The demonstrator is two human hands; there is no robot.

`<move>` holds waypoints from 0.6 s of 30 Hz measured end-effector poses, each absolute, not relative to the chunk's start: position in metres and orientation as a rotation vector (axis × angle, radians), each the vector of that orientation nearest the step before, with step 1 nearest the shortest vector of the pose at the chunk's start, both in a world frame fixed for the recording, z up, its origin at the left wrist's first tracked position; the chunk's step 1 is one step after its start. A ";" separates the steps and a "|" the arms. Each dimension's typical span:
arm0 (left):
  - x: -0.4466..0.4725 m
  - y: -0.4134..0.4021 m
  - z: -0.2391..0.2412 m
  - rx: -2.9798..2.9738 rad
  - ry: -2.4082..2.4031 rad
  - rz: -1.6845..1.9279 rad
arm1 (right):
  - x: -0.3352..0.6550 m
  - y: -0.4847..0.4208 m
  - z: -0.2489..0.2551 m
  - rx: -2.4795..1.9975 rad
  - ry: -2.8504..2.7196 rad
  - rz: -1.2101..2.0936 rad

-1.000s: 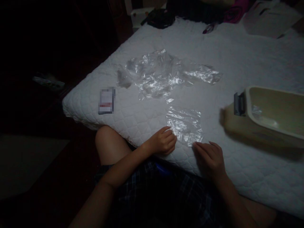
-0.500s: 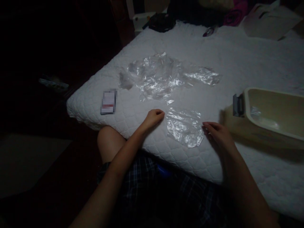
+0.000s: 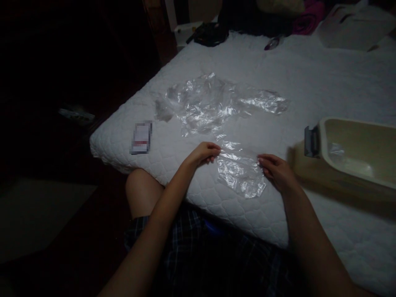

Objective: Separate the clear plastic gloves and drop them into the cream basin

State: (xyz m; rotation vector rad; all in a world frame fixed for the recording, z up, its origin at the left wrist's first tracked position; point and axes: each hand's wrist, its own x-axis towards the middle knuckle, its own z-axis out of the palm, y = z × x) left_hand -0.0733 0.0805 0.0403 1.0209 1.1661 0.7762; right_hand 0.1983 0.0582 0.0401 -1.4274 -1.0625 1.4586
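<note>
A clear plastic bag point(image 3: 241, 175) lies spread on the white quilted mattress point(image 3: 275, 218) in front of me. My left hand point(image 3: 206, 152) pinches its left edge between thumb and fingers. At the right edge, my right hand point(image 3: 276, 169) is closed on the bag in the same kind of pinch. The bag's upper part is raised in a fold between the two hands, and its lower part rests flat. Just beyond it lies a loose heap of crumpled clear plastic bags point(image 3: 204, 103).
A cream plastic bin point(image 3: 300, 169) with a grey latch lies to the right, some clear plastic inside. A blurred-out phone-like rectangle point(image 3: 141, 138) is on the left. Farther back are a black bag point(image 3: 212, 34), a small purple item point(image 3: 272, 43) and a white box point(image 3: 352, 31).
Both hands have moved inward onto the bag's sides and taken hold of it. Its upper part is now lifted into a fold.
</note>
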 end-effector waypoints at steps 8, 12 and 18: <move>-0.069 0.070 0.044 1.042 1.141 0.901 | 0.200 0.055 0.037 -1.424 -1.095 1.409; -0.069 0.066 0.046 1.045 1.115 0.925 | 0.200 0.052 0.039 -1.422 -1.090 1.410; -0.069 0.064 0.044 1.052 1.082 0.952 | 0.200 0.051 0.039 -1.411 -1.055 1.436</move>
